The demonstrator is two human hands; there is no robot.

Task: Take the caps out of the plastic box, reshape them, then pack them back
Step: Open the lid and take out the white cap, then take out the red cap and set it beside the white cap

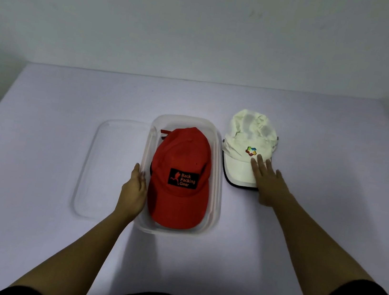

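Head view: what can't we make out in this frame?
All head view.
- Under the red cap in the plastic box: a dark edge shows at its left; the cap hides what it belongs to.
- White cap: the right hand covers part of its brim.
- Left hand: thumb hidden, so any grip on the box wall is unclear.
- Clear lid: right edge hidden behind the box.

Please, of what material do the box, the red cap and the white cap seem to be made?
The box: clear, slightly frosted plastic, probably rigid; the cap inside shows through its walls. The red cap: matte woven cloth, likely cotton, with stitched seams and a black patch. The white cap: thinner cloth, perhaps synthetic; its crown lies crumpled in soft folds.
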